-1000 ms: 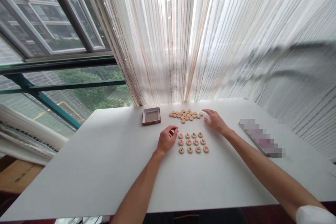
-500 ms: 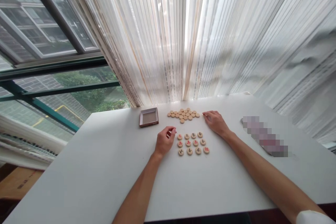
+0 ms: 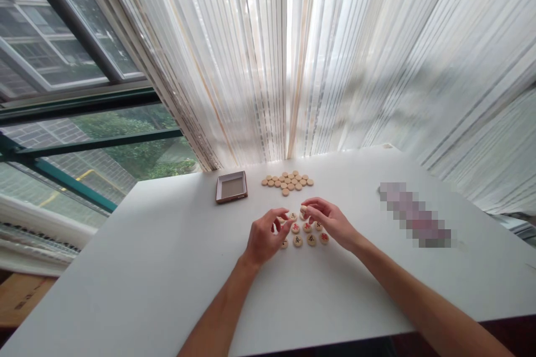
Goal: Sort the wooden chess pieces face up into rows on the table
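Several round wooden Chinese chess pieces (image 3: 297, 241) lie face up in short rows on the white table, with red or black characters. My right hand (image 3: 330, 220) is over the right part of the back row, its thumb and fingers closed on a pale chess piece (image 3: 304, 209). Part of that row is hidden beneath it. My left hand (image 3: 268, 234) hovers at the left end of the rows, thumb and index finger curved but apart, with nothing visible between them. It covers some of the left column.
Behind the rows, a cluster of blank-side-up chess pieces (image 3: 288, 181) lies on the table (image 3: 167, 268). A shallow open box (image 3: 246, 184) stands to its left. A blurred-out flat object (image 3: 414, 215) lies at the right. Striped curtains (image 3: 259, 67) hang at the back edge.
My right hand has come from beside the rear cluster, toward me and left, to the back row. My left hand has moved slightly right over the left column. The view has shifted a little.
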### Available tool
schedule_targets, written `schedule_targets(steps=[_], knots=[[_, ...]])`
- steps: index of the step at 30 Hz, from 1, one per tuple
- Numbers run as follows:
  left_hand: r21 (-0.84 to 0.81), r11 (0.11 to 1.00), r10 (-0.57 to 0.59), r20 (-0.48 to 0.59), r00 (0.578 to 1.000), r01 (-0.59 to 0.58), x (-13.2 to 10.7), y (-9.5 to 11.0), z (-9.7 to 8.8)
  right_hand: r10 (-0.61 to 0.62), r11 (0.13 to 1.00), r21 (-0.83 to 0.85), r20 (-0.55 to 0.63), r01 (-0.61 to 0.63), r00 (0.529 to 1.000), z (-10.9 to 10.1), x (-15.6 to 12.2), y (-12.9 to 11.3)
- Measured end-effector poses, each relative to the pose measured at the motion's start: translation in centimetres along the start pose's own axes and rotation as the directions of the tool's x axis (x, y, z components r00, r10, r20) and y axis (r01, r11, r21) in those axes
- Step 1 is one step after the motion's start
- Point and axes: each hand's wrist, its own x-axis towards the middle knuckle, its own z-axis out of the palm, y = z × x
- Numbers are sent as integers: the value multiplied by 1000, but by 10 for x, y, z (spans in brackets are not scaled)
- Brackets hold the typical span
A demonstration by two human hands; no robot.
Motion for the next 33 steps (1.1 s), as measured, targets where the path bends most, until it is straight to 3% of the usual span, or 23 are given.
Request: schedule_targets(steps=[4, 9, 17, 22, 26, 29, 33], knots=[[-6, 998, 67, 4, 998, -67, -2, 7, 2, 69, 976, 196, 113, -90, 991, 19, -8, -4], [-18, 998, 68, 23, 997, -67, -4, 9, 4, 111, 967, 217, 124, -136, 986, 23, -14, -2], [-242, 968, -68, -12, 998, 63, -5, 20, 12, 89, 968, 224, 104, -110, 991, 23, -17, -3], [-288, 945, -153, 39, 987, 158, -2, 21, 11, -27, 999, -40, 25, 28, 999, 21, -21, -1], [-368, 888, -250, 121, 961, 277, -1, 18, 11, -202, 917, -341, 52, 208, 978, 18, -24, 3], [-410, 853, -277, 169, 946, 323, -2, 16, 12, -309, 845, -418, 126, 333, 943, 16, -22, 5], [-446, 831, -279, 182, 943, 332, -2, 16, 12, -350, 810, -455, 131, 370, 928, 16, -19, 8]])
